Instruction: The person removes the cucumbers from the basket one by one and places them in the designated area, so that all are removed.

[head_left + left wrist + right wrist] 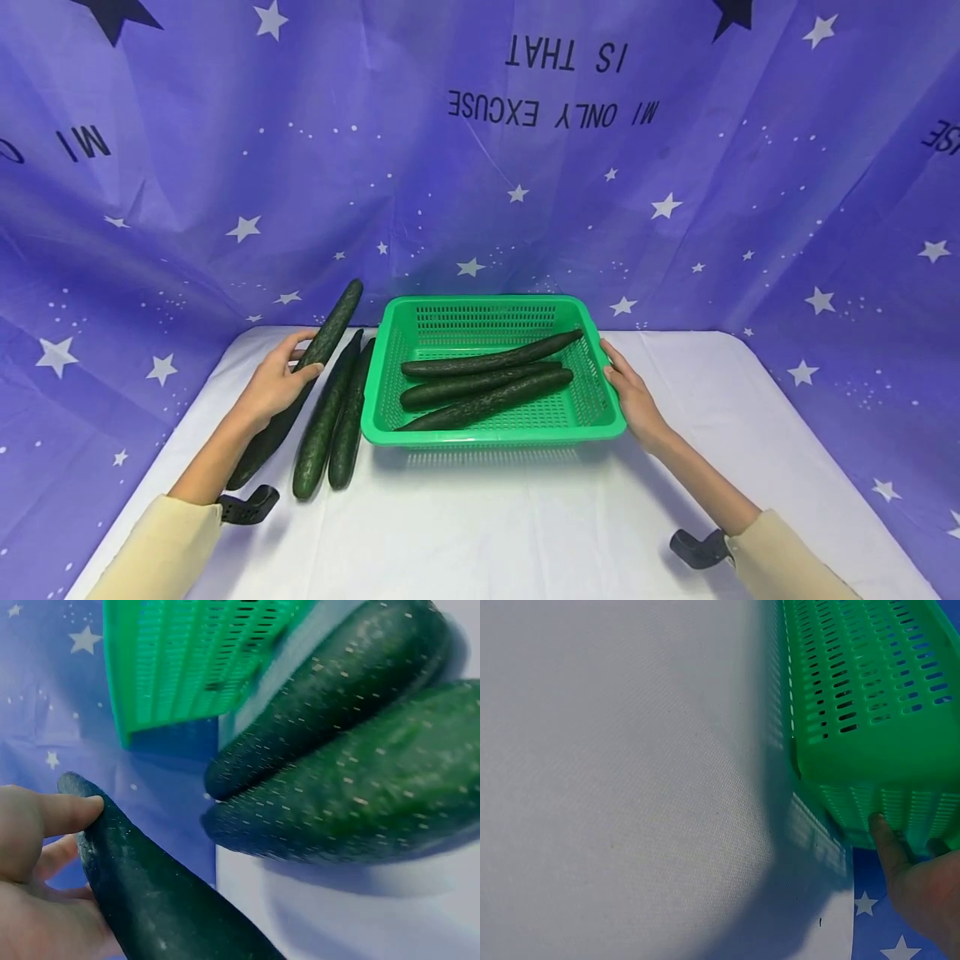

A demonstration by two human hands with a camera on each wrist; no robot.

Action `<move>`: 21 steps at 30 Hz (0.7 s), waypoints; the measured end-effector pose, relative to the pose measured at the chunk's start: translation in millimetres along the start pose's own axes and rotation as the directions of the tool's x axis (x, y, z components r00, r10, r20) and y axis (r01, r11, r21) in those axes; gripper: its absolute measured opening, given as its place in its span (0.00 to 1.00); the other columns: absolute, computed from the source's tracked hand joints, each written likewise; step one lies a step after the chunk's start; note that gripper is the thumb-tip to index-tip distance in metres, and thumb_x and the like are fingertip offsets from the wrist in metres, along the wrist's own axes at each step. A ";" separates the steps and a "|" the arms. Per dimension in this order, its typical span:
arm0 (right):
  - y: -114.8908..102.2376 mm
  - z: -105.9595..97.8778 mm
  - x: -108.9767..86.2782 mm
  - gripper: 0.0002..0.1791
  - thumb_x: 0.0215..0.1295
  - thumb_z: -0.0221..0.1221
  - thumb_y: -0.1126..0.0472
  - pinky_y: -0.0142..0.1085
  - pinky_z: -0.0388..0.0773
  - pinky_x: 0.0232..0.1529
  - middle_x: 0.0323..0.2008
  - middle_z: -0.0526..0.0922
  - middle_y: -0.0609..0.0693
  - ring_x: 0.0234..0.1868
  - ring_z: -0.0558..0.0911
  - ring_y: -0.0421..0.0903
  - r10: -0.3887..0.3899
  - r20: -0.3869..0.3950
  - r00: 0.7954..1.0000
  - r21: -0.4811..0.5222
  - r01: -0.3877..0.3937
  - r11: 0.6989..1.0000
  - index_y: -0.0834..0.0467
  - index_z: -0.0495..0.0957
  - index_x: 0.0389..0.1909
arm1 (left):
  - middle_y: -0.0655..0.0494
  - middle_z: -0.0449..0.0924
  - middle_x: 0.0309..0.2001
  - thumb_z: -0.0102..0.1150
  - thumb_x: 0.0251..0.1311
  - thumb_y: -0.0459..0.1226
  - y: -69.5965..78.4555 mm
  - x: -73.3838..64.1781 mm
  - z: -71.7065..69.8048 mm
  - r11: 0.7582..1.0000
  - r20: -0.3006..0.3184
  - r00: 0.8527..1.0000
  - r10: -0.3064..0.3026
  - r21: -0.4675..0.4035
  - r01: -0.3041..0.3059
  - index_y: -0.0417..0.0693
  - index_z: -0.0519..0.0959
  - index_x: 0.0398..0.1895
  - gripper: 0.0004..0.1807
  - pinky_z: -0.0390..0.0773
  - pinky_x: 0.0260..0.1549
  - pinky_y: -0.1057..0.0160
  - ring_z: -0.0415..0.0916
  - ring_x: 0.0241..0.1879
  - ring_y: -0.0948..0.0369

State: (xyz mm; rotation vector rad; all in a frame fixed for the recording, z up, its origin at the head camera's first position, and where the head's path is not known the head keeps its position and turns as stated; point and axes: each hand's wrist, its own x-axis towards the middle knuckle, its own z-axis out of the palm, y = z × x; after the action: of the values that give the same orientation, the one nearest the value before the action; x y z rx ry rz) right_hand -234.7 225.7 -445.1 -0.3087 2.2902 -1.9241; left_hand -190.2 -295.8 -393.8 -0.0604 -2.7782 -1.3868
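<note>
My left hand [273, 387] grips a long dark green cucumber [337, 317], thumb on one side and fingers on the other; its far end is raised over the table's back edge. In the left wrist view, thumb and fingers hold that cucumber [157, 885] near its narrow end. Just to its right, two more cucumbers [318, 442] lie side by side. My right hand [637, 404] holds the right end of a green plastic basket [495, 435], with a finger against its slotted wall [922, 799]. Three cucumbers [487, 387] lie inside the basket, roughly lengthwise.
A white cloth covers the table [480, 533]. Behind and beside it hangs a purple curtain [420, 192] with stars and lettering. Each wrist wears a black camera mount [251, 506].
</note>
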 end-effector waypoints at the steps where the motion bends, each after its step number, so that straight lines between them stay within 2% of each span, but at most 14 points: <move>1: 0.5 -0.3 -0.3 0.32 0.83 0.38 0.51 0.26 0.69 0.53 0.79 0.45 0.53 0.68 0.60 0.55 -0.001 0.001 1.000 0.000 0.001 1.000 0.50 0.42 0.81 | 0.22 0.62 0.64 0.51 0.74 0.34 -2.1 0.2 0.4 1.000 0.006 1.000 -0.018 -0.016 0.019 0.36 0.53 0.77 0.33 0.73 0.47 0.41 0.71 0.55 0.34; 10: 1.2 -1.4 0.6 0.32 0.83 0.37 0.51 0.26 0.71 0.52 0.79 0.44 0.55 0.66 0.63 0.56 -0.019 0.006 1.000 -0.002 0.019 1.000 0.52 0.41 0.81 | 0.21 0.59 0.63 0.50 0.72 0.32 -22.6 4.8 5.1 0.989 0.021 0.990 -0.140 -0.046 0.140 0.34 0.50 0.76 0.34 0.71 0.48 0.39 0.67 0.56 0.32; 16: 1.3 -1.0 1.9 0.32 0.83 0.37 0.52 0.30 0.74 0.50 0.79 0.45 0.54 0.61 0.68 0.54 -0.020 0.010 1.000 0.000 0.020 1.000 0.52 0.42 0.81 | 0.22 0.64 0.60 0.48 0.72 0.33 -35.6 10.6 10.7 0.975 0.027 0.978 -0.208 -0.081 0.209 0.33 0.49 0.76 0.34 0.75 0.43 0.45 0.72 0.51 0.36; 21: 0.0 -0.6 0.8 0.31 0.83 0.37 0.53 0.30 0.74 0.50 0.79 0.45 0.54 0.60 0.70 0.53 -0.020 0.010 1.000 0.010 0.020 1.000 0.52 0.42 0.81 | 0.22 0.62 0.60 0.48 0.73 0.33 -41.9 15.1 14.9 0.960 0.040 0.967 -0.252 -0.114 0.255 0.33 0.48 0.76 0.35 0.77 0.42 0.47 0.73 0.50 0.38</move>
State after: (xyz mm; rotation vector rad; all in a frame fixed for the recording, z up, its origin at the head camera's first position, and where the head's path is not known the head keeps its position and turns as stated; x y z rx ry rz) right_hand -235.6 226.1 -445.0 -0.3405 2.2798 -1.9377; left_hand -207.6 -308.8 -435.4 0.2881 -2.8000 -1.6153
